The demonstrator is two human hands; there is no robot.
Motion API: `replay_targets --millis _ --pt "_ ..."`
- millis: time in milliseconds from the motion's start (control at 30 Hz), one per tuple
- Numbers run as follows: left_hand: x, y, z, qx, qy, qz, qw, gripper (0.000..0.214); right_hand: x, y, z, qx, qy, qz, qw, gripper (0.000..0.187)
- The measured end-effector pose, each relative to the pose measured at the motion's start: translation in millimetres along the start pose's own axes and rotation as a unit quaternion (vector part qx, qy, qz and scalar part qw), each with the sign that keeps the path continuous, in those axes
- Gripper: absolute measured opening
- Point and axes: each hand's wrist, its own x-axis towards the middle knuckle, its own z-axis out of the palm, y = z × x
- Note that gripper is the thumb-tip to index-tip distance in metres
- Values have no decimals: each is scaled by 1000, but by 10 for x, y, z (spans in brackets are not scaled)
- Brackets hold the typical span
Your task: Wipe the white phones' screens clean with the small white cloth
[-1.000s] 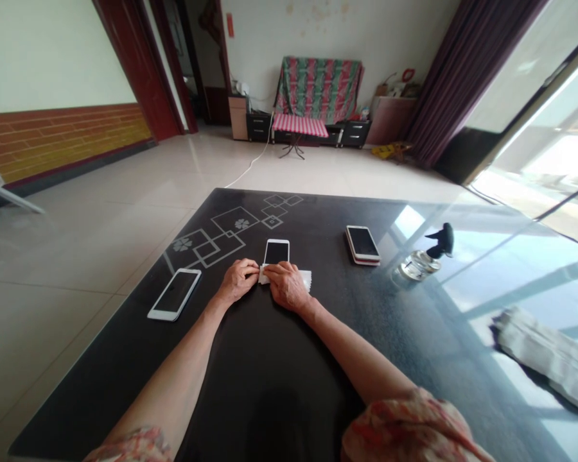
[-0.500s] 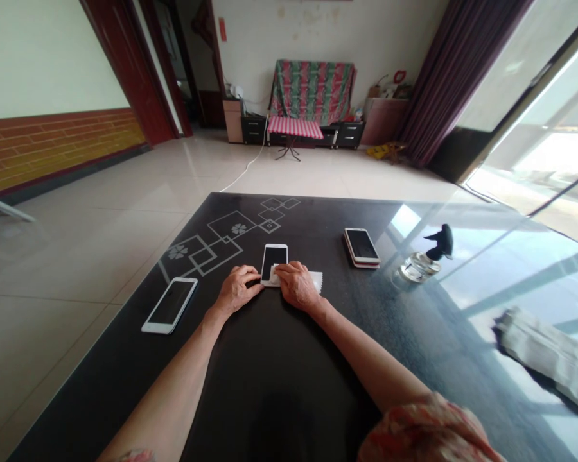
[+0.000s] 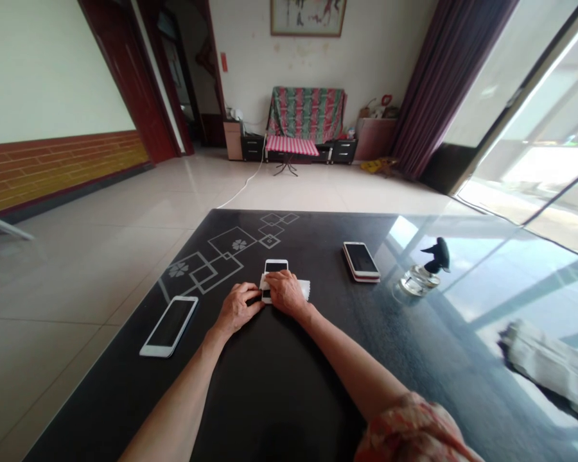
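Observation:
A white smartphone lies face up on the dark table, its lower half mostly covered. At its left edge, my left hand grips the lower side with bent fingers and thumb. My right hand presses a small white cloth flat on the screen, fingers closed over it. The cloth's jagged edge sticks out to the right of that hand. Another white smartphone rests to the left of my left hand, screen up.
To the right lie stacked phones, and beyond them stands a clear spray bottle with a black trigger. A crumpled grey cloth sits at the far right of the glossy table. A striped small table stands across the floor.
My right hand with the cloth has shifted left and up across the phone screen. My left hand stays at the phone's edge. The camera view has tilted up slightly.

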Motion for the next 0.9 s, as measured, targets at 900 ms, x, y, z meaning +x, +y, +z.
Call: replay_targets --millis 900 --pt "15 54 -31 -33 -29 -31 999 17 514 96 155 -24 14 44 999 27"
